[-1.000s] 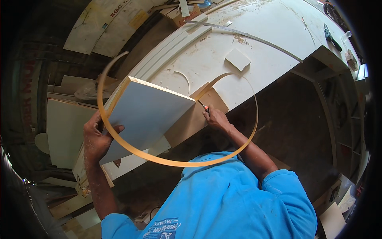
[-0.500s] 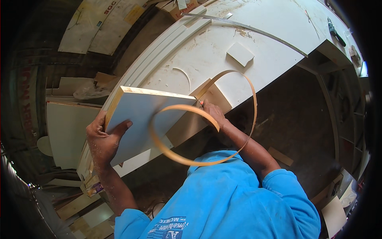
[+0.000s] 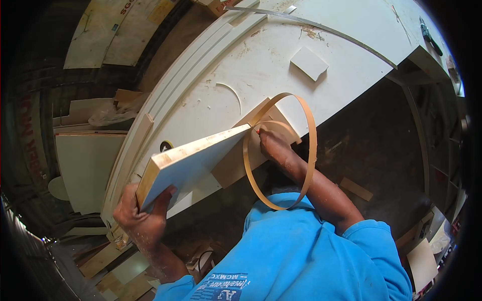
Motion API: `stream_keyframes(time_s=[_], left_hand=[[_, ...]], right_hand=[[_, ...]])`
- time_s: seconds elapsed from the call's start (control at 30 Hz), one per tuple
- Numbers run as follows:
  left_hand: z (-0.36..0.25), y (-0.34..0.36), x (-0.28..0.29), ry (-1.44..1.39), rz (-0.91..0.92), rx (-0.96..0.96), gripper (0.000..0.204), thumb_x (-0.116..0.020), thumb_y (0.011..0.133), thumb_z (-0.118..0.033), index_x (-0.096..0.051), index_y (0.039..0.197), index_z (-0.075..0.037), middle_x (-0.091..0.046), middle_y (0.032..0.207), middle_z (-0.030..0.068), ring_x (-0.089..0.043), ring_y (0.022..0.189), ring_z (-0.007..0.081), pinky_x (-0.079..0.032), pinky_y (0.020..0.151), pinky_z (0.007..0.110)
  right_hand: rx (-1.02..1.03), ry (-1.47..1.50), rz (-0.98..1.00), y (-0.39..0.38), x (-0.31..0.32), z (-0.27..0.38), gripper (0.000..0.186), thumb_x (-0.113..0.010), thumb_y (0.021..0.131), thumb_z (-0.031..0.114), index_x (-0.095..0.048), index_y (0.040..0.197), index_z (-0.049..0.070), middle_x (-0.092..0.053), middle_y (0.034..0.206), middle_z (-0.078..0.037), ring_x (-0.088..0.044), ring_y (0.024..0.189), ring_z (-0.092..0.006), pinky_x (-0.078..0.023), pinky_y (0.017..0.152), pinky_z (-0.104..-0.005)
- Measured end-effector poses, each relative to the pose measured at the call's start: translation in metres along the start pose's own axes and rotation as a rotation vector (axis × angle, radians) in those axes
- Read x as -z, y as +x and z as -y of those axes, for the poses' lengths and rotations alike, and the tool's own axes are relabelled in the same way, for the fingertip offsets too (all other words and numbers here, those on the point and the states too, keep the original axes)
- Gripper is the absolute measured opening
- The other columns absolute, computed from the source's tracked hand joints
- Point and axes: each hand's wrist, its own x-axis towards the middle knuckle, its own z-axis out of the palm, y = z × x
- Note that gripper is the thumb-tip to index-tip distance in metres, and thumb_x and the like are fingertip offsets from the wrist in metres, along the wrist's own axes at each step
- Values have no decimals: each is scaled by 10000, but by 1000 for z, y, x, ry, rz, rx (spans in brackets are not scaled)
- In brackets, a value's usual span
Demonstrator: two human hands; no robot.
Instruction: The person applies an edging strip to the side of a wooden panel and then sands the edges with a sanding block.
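My left hand point(image 3: 143, 215) grips the near left corner of a flat board point(image 3: 188, 168), thumb on its pale bluish face and fingers behind. The board stands tilted on edge, its raw wood-coloured upper edge showing. At its far right corner my right hand point(image 3: 273, 145) is closed, with a small red-orange bit at the fingertips; what it holds is mostly hidden. From that corner a thin tan edge-banding strip point(image 3: 311, 130) springs out in a loose loop around my right forearm. A brown panel piece point(image 3: 286, 118) lies beneath on the bench.
The white workbench point(image 3: 261, 65) carries a small white block point(image 3: 309, 63), a long metal strip point(image 3: 321, 27), a curved thin offcut point(image 3: 233, 95) and a dark hand tool point(image 3: 429, 37). A black-and-yellow round item point(image 3: 166, 145) sits behind the board. An offcut point(image 3: 356, 189) lies on the floor.
The board has tilted, so its raw edge shows wider and its face narrower. My left hand has shifted down and right. The strip's loop has swung right, off the board's face.
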Motion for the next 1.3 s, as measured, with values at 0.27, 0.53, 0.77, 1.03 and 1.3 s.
stream_keyframes(time_s=[0.27,0.53,0.77,1.03,1.3], left_hand=[[-8,-14,-6,-35,-72,35,405,-959,675,-251,-675,881,-49,-705,752,111,-673,637,233,-511,617,317],[-7,-23,-6,17,-47,-52,316,-866,686,-113,-693,941,-43,-738,829,129,-735,737,246,-567,679,323],[-7,-25,-10,-11,-84,-62,303,-853,691,-103,-695,939,-30,-737,820,140,-737,730,239,-569,679,318],[-7,-26,-8,-42,-57,-37,323,-886,700,-144,-692,937,-38,-739,830,134,-726,728,237,-556,689,317],[-10,-25,-5,-50,-25,16,341,-921,712,-205,-696,910,-45,-730,807,118,-710,705,227,-537,667,314]], right_hand=[[-159,-81,188,-2,26,21,167,-479,1014,131,-523,1081,-16,-648,885,-306,-645,857,-497,-496,716,-542],[-257,79,185,-9,20,8,162,-471,965,68,-510,1074,-46,-648,875,-339,-655,871,-517,-502,741,-568],[-115,-132,142,-16,18,7,177,-468,954,47,-512,1077,-73,-652,832,-340,-663,824,-521,-514,722,-564],[-137,-140,127,-26,22,13,214,-460,964,63,-522,1113,-77,-661,874,-349,-672,849,-513,-524,750,-558],[-160,-25,134,-30,21,3,217,-405,997,121,-500,1120,-31,-664,862,-321,-660,868,-518,-512,779,-571]])
